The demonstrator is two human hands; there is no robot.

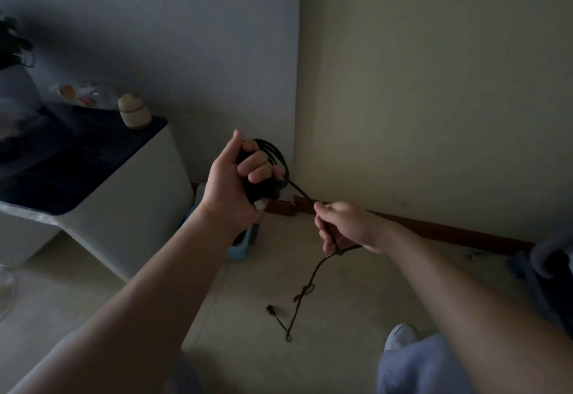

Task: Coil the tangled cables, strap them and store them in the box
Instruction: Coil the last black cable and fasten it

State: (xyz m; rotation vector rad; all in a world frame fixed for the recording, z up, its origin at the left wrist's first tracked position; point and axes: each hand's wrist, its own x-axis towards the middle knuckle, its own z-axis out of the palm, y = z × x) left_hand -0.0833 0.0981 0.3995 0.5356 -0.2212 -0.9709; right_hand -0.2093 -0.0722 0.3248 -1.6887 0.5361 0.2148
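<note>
My left hand (237,176) grips a coil of black cable (276,158), raised in front of the wall corner. From the coil a taut strand of the same cable runs down and right into my right hand (344,226), which pinches it. Below that hand the loose tail (302,294) hangs to the floor with a knot in it. Its plug end (270,308) lies on the floor. A light blue box (238,249) sits on the floor below my left forearm, partly hidden.
A white cabinet (130,201) with a dark top stands at the left, with a small figurine (134,111), a bag and a plant pot on it. A brown skirting board (434,228) runs along the wall. Dark fabric (545,279) lies at the right edge. My foot (400,336) is below.
</note>
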